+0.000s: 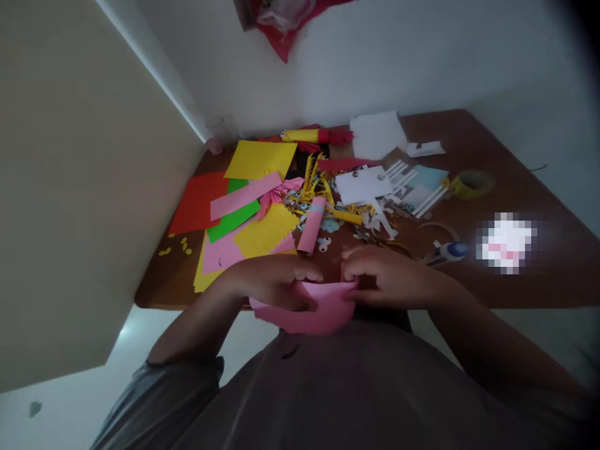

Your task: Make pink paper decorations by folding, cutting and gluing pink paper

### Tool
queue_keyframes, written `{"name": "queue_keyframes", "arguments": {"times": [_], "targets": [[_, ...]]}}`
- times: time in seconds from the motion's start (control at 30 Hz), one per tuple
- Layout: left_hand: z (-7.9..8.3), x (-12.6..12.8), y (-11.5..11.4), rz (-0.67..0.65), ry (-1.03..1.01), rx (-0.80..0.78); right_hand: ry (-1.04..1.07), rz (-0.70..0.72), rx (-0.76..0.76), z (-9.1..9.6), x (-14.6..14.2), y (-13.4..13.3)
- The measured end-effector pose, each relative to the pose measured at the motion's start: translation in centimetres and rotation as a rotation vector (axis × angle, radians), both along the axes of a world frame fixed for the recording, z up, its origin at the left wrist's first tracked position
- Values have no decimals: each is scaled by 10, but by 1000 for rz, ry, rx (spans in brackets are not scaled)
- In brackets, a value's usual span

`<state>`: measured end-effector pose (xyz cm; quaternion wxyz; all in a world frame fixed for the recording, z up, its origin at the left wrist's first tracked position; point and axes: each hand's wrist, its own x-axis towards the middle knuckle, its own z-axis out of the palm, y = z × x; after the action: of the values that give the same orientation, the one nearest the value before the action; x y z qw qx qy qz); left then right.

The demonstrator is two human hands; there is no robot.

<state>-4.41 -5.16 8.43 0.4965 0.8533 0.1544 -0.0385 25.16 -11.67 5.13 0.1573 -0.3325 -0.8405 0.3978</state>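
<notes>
A sheet of pink paper [323, 312] is held near my body at the table's front edge, curving toward me. My left hand [276, 280] grips its left part, the thumb and fingers closed on the paper. On the right, my right hand [389, 275] pinches the sheet's upper right corner between thumb and fingers. Just beyond my hands lie a pink paper roll [312, 226] with a pale blue band and a pair of googly eyes [324, 244].
Yellow paper [260, 159], red paper [197, 203] and green paper [232, 222] lie on the left of the brown table [529, 194]. Paper scraps fill the middle. Scissors [384, 242], a glue-gun-like blue and white tool [450, 251] and a tape roll [471, 185] lie to the right.
</notes>
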Motion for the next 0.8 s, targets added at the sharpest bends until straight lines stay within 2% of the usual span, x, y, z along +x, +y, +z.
{"name": "queue_keyframes", "arguments": {"times": [0.07,0.13,0.23,0.33,0.43,0.63,0.73,0.8], "targets": [[-5,-2,2,125,84,109,-102,-99,-156,-8,18,-1],[-18,-8,7,259,172,176,-199,-175,-216,-25,32,3],[-50,-21,13,438,308,291,-298,-260,-117,-58,39,12],[-84,-39,10,546,400,475,-313,-321,49,-86,36,16],[-109,-60,1,585,290,544,-289,-347,211,-104,35,10],[-146,-84,-19,492,-63,798,-218,-359,559,-134,32,-22],[-161,-96,-28,496,-134,931,-140,-271,641,-144,32,-38],[-167,-105,-33,468,-160,986,-112,-211,642,-148,35,-46]]}}
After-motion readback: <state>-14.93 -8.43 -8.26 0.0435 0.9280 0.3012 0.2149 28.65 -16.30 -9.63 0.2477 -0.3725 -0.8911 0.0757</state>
